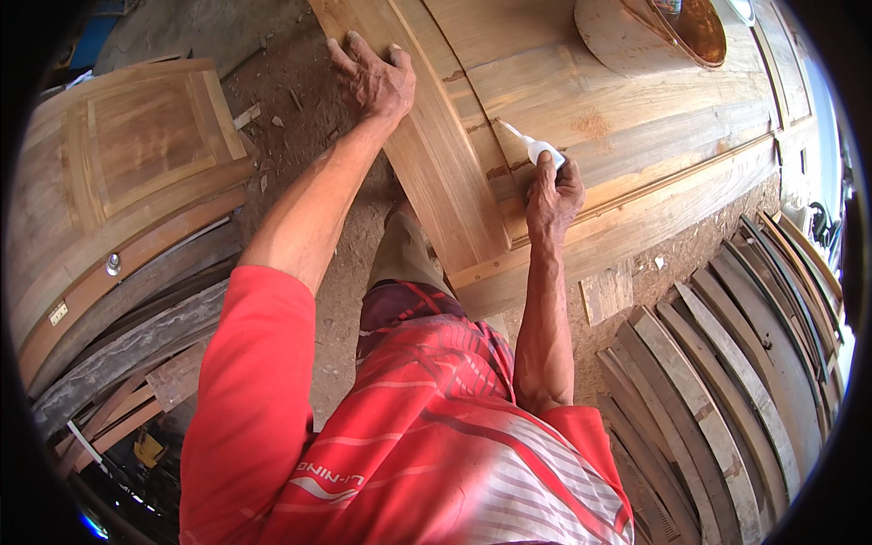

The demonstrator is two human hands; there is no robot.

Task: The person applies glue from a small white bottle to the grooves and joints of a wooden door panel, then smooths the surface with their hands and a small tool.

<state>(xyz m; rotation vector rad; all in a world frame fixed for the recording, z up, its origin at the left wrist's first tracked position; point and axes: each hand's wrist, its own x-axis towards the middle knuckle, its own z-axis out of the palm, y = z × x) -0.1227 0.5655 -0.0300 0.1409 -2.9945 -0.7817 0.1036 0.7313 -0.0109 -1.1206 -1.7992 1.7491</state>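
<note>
My right hand pinches a small white glue bottle. Its thin nozzle points up and left, with the tip at or just above the groove where the flat end board meets the panel of a wooden door. Brown patches mark the wood along that groove. My left hand lies on the outer part of the end board, its fingers stretched out and apart, holding nothing.
A rusty round metal container stands on the panel, and a little sawdust lies below it. Another wooden door rests on stacked boards at the left. Many long planks lie at the lower right, on a debris-strewn floor.
</note>
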